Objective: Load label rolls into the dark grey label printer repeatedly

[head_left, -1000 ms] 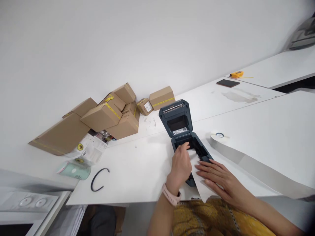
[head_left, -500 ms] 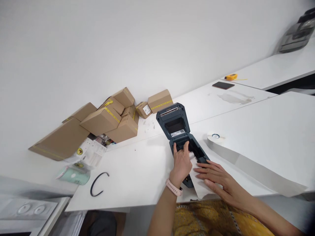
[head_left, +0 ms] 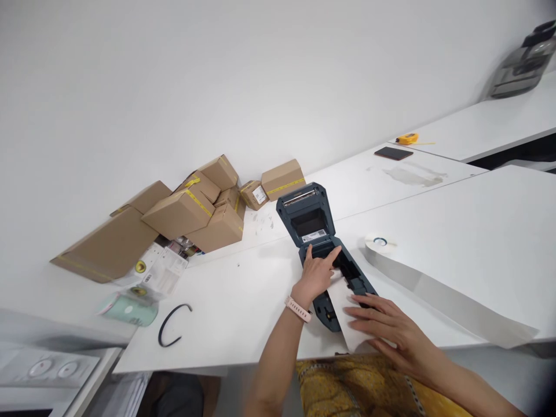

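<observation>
A dark blue label printer [head_left: 306,214] stands on the white table with its lid raised. My left hand [head_left: 316,273], a pink band at its wrist, reaches into the open body, thumb and index finger spread apart. A white paper strip [head_left: 343,307] comes out of the printer toward the table's front edge. My right hand [head_left: 386,324] lies over this strip with its fingers stretched out, touching the paper and the printer's right side. To the right, a label roll [head_left: 380,242] lies on the table, its long strip [head_left: 452,295] unrolled toward the front edge.
Cardboard boxes [head_left: 178,214] are piled at the back left, before a mint-green cylinder [head_left: 130,310] and a black curved band [head_left: 169,324]. A dark phone [head_left: 393,153] and yellow tape measure [head_left: 407,139] lie at the back right.
My left hand has shifted slightly, its wrist moving left and its thumb and index finger spreading wider. My right hand has moved a little down and right over the paper strip.
</observation>
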`<action>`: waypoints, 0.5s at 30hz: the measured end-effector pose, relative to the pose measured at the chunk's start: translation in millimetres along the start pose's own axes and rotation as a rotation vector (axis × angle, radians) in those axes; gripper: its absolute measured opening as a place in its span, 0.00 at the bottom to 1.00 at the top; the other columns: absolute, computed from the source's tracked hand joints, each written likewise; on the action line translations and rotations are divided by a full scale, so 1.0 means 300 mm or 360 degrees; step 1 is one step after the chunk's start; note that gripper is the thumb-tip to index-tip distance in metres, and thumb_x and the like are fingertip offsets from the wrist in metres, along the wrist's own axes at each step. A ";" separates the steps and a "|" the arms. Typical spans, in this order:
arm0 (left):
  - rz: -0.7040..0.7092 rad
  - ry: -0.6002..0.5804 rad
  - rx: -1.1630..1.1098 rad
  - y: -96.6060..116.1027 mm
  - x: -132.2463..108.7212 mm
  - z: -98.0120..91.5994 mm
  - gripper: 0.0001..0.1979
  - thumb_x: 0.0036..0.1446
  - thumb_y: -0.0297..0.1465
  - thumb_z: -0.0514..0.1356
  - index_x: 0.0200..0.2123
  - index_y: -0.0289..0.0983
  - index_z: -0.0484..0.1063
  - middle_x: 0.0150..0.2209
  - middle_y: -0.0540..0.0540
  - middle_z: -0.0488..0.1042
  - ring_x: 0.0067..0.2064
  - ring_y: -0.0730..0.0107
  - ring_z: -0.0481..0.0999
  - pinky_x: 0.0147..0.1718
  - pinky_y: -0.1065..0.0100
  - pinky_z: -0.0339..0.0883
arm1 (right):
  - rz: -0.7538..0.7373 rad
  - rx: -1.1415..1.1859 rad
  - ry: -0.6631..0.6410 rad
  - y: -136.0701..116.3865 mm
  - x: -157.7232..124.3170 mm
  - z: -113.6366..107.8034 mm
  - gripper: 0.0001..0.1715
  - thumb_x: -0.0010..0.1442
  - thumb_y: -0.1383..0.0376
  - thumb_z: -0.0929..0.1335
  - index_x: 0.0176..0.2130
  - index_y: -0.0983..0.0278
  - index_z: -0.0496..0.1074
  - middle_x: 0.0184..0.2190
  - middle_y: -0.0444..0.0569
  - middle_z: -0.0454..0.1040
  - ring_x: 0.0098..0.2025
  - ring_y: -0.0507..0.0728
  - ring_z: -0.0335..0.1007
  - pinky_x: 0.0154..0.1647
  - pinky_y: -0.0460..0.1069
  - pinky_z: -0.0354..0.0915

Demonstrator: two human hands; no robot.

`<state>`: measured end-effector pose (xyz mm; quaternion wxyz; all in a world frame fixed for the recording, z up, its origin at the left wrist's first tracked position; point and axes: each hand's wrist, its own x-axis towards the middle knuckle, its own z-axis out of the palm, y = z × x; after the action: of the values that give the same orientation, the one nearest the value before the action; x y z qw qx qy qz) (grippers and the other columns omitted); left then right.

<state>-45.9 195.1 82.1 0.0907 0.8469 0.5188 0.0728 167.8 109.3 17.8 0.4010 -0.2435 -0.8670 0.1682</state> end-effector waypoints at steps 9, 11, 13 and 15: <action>-0.0031 -0.0130 -0.0130 0.001 0.002 -0.030 0.37 0.62 0.26 0.60 0.72 0.43 0.52 0.44 0.47 0.84 0.53 0.58 0.81 0.70 0.42 0.44 | -0.0005 0.0090 -0.0037 0.018 0.009 -0.027 0.12 0.66 0.65 0.69 0.47 0.53 0.80 0.49 0.48 0.83 0.56 0.63 0.77 0.58 0.63 0.71; -0.0025 -0.0171 -0.0152 -0.001 0.006 -0.035 0.37 0.63 0.28 0.60 0.72 0.43 0.51 0.45 0.47 0.84 0.54 0.57 0.80 0.70 0.41 0.45 | 0.0009 0.0102 -0.0066 0.021 0.013 -0.033 0.12 0.66 0.64 0.69 0.46 0.53 0.80 0.49 0.49 0.83 0.55 0.62 0.77 0.58 0.62 0.71; -0.0028 -0.0198 -0.0130 -0.001 0.008 -0.038 0.37 0.63 0.29 0.59 0.72 0.43 0.49 0.46 0.47 0.84 0.55 0.57 0.79 0.70 0.41 0.43 | 0.0006 0.0101 -0.0071 0.024 0.014 -0.033 0.11 0.66 0.63 0.69 0.46 0.53 0.81 0.49 0.50 0.83 0.55 0.62 0.78 0.58 0.62 0.71; -0.0039 -0.0218 -0.0096 0.001 0.007 -0.039 0.37 0.64 0.29 0.59 0.73 0.43 0.48 0.46 0.47 0.83 0.56 0.57 0.79 0.70 0.41 0.41 | -0.0016 0.0085 -0.0067 0.024 0.013 -0.030 0.11 0.66 0.63 0.69 0.47 0.54 0.81 0.49 0.50 0.83 0.55 0.62 0.77 0.58 0.61 0.71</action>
<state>-47.2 197.8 93.7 0.1524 0.8404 0.5193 0.0291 174.5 118.3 22.2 0.3898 -0.2246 -0.8717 0.1943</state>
